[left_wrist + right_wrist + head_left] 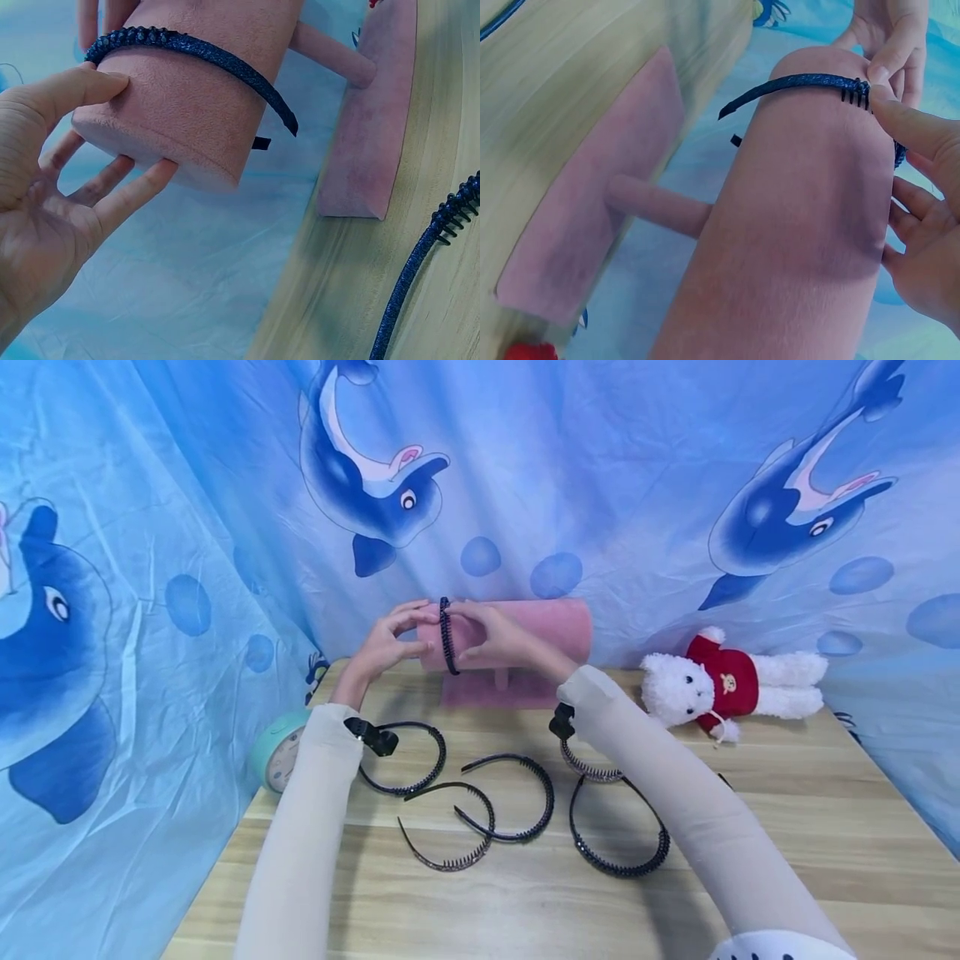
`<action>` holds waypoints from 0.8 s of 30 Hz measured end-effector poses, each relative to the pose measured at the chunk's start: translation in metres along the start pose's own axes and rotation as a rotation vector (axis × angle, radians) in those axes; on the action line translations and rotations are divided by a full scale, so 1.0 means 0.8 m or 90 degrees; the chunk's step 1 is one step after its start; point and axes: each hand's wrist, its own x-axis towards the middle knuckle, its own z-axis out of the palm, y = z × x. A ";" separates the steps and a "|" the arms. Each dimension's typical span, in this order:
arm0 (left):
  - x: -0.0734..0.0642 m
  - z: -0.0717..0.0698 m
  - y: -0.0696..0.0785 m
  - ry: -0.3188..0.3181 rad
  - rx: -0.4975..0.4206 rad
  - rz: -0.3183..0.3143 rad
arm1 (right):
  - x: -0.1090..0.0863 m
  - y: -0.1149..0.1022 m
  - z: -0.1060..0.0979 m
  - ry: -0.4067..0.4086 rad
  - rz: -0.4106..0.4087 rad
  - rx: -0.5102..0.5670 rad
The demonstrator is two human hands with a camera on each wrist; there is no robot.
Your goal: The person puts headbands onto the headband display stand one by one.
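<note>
A dark blue glittery headband with comb teeth (447, 639) sits around the left part of a pink plush cylinder on a stand (555, 627). My left hand (382, 643) holds the cylinder's left end, its thumb lying on the plush close beside the headband (199, 49) and its fingertips on the end face. From the other side, my right hand (501, 639) grips the headband at its toothed part, thumb on the band (802, 81), other fingers along the far side of the cylinder. Both headband tips stick out on the stem side.
Several dark headbands, among them a black one (551, 793), lie on the wooden table (517, 910) before the stand. A mint-green clock (270, 747) stands at left, partly behind my sleeve. A white plush bear in red (731, 681) lies at right. Dolphin-print curtains (495, 468) hang behind.
</note>
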 end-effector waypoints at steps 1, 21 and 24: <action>0.001 0.000 0.000 -0.002 0.003 0.004 | -0.003 0.001 -0.001 -0.001 -0.018 -0.007; -0.011 0.002 0.040 -0.041 0.009 -0.038 | -0.112 0.024 -0.001 -0.092 -0.087 -0.139; -0.011 0.002 0.041 -0.042 0.012 -0.038 | -0.133 0.032 0.002 -0.108 -0.082 -0.131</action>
